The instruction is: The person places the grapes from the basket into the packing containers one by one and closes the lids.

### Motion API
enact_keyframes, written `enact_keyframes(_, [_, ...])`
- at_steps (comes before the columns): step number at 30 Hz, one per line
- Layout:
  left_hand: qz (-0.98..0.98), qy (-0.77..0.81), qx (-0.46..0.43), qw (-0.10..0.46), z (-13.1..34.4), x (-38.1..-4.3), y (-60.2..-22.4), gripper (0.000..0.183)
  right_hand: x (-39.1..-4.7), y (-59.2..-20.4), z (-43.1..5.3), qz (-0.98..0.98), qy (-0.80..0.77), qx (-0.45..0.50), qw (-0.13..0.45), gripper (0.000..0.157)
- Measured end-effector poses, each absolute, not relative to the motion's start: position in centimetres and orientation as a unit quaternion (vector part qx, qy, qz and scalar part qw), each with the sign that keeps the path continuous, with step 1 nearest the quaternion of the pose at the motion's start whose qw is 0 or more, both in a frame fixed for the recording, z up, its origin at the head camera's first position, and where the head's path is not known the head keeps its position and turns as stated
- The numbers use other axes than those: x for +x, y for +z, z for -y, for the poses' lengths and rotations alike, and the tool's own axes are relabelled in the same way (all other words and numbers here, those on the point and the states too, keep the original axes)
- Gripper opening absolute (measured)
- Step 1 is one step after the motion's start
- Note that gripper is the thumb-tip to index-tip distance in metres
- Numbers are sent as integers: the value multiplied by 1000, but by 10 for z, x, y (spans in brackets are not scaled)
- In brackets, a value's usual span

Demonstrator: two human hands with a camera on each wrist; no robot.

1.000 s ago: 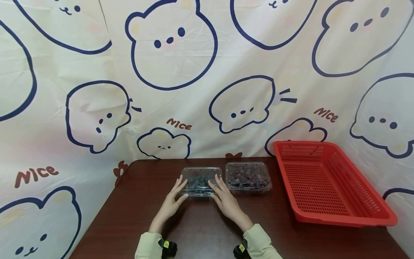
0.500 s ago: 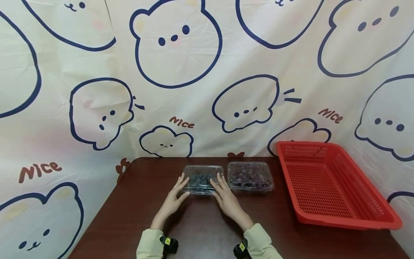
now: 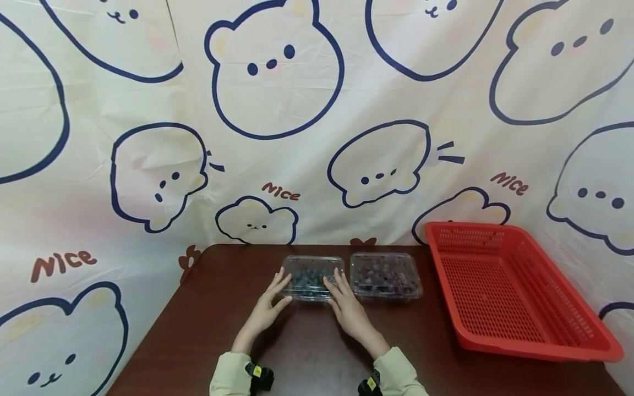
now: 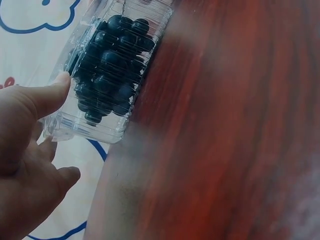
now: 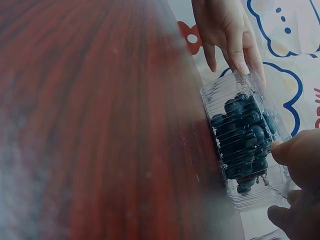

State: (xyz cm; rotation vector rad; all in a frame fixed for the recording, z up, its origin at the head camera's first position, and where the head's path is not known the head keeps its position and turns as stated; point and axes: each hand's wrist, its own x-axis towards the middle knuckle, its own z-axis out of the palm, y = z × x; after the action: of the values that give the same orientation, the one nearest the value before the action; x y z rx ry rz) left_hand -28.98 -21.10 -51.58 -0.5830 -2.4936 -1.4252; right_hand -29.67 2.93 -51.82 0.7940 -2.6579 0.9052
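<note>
A clear plastic clamshell box (image 3: 309, 276) of dark blue round fruit sits lidded towards the back of the brown table. My left hand (image 3: 264, 312) touches its left end with spread, fairly straight fingers. In the left wrist view the thumb (image 4: 50, 97) lies at the box's upper edge. On the right end rests my right hand (image 3: 350, 313), its fingers extended over the lid. From the right wrist, the fruit (image 5: 245, 135) shows through the ribbed side wall, with both hands at opposite ends.
Just right of it stands a second clear box (image 3: 385, 275) of purplish round fruit. A large red plastic basket (image 3: 537, 349) with slotted walls takes up the table's right side. A printed cloth (image 3: 307, 159) hangs behind the brown table (image 3: 198, 330).
The head view has shifted slightly, so the whole scene sits a little further right. Both hands keep their places on the box of dark blue fruit.
</note>
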Motion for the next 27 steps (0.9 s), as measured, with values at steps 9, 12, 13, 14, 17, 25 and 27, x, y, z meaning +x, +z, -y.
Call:
enact_keyframes(9, [848, -476, -209, 103, 212, -290, -517, 53, -297, -522, -29, 907, 307, 266, 109, 54])
enact_keyframes(12, [844, -484, -208, 104, 209, -286, -510, 52, -298, -521, -29, 908, 306, 265, 108, 54])
enact_keyframes(13, [841, -488, -208, 103, 208, -284, -506, 52, -298, -521, -29, 908, 306, 265, 108, 54])
enact_keyframes(14, [840, -490, -209, 103, 207, -282, -503, 51, -298, -521, -28, 908, 306, 265, 108, 55])
enact_keyframes(17, [839, -495, -206, 98, 203, -276, -492, 51, -298, -520, -28, 908, 306, 264, 110, 55])
enact_keyframes(25, [839, -494, -203, 100, 201, -275, -488, 51, -297, -517, -25, 911, 300, 258, 119, 54])
enact_keyframes(27, [841, -492, -203, 99, 201, -275, -488, 51, -297, -517, -24, 912, 296, 256, 126, 54])
